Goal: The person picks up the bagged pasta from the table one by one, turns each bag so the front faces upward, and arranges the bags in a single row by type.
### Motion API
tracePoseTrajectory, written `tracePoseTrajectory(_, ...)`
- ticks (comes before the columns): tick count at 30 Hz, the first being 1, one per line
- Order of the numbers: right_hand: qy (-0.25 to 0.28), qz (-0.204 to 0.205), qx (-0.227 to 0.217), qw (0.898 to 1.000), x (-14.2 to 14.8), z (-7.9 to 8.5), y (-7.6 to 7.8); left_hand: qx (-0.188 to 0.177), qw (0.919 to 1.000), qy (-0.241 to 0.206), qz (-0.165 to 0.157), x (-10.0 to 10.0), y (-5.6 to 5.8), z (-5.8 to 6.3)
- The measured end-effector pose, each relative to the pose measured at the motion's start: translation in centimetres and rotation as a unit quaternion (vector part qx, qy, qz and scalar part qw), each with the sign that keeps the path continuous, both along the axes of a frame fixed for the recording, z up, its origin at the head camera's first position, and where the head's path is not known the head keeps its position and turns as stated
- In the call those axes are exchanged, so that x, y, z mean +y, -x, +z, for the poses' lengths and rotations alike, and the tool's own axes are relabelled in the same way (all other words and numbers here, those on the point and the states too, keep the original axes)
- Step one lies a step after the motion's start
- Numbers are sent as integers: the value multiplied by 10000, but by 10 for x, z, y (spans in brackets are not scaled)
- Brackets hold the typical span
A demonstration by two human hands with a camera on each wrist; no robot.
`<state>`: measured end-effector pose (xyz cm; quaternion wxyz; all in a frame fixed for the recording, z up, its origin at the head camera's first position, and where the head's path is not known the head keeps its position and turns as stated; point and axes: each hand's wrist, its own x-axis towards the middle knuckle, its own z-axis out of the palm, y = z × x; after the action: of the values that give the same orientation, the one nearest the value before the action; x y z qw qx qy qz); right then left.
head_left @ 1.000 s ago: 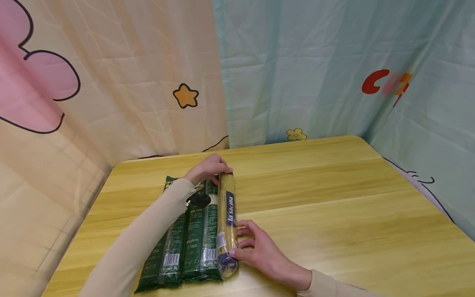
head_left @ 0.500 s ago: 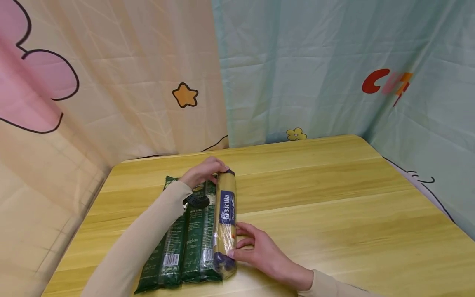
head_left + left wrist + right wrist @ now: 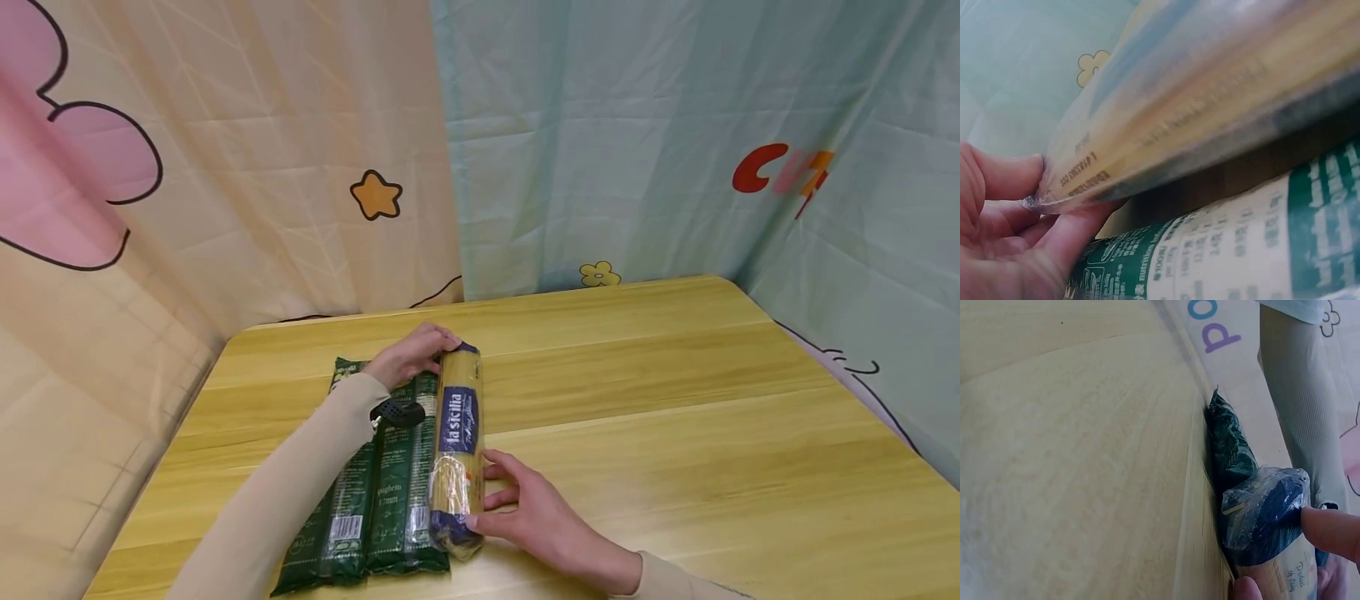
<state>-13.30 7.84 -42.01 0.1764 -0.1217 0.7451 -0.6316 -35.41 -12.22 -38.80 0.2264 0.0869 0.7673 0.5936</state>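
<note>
A clear pack of spaghetti (image 3: 457,433) with a blue "la sicilia" label lies lengthwise along the right side of the green spaghetti packs (image 3: 390,500). At its far end my left hand (image 3: 412,354) pinches the gathered wrapper; the left wrist view shows thumb and fingers on the pack's tip (image 3: 1054,187), held above a green pack (image 3: 1222,256). My right hand (image 3: 536,517) grips the near end from the right, thumb on the blue band. In the right wrist view, the crinkled clear end (image 3: 1260,512) shows beside the thumb (image 3: 1329,531).
Two green packs lie side by side on the wooden table (image 3: 637,400), partly under the left forearm. A black strap device (image 3: 401,412) sits on the left wrist. Printed curtains (image 3: 555,150) stand behind and at the sides of the table.
The clear spaghetti pack has rolled so its blue label faces up more fully. The far-end hand moved slightly left and nearer, and the green packs stayed in place.
</note>
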Motion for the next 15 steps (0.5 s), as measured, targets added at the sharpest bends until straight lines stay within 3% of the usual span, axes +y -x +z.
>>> tracePoseTrajectory(6, 209, 170, -104, 9996, 1, -2, -2, -229, 9996, -125, -60, -2, 4, -1)
tracePoseTrajectory(15, 27, 444, 366, 9983, 2, -5, -5, -118, 9996, 251, -96, 0, 5, -1)
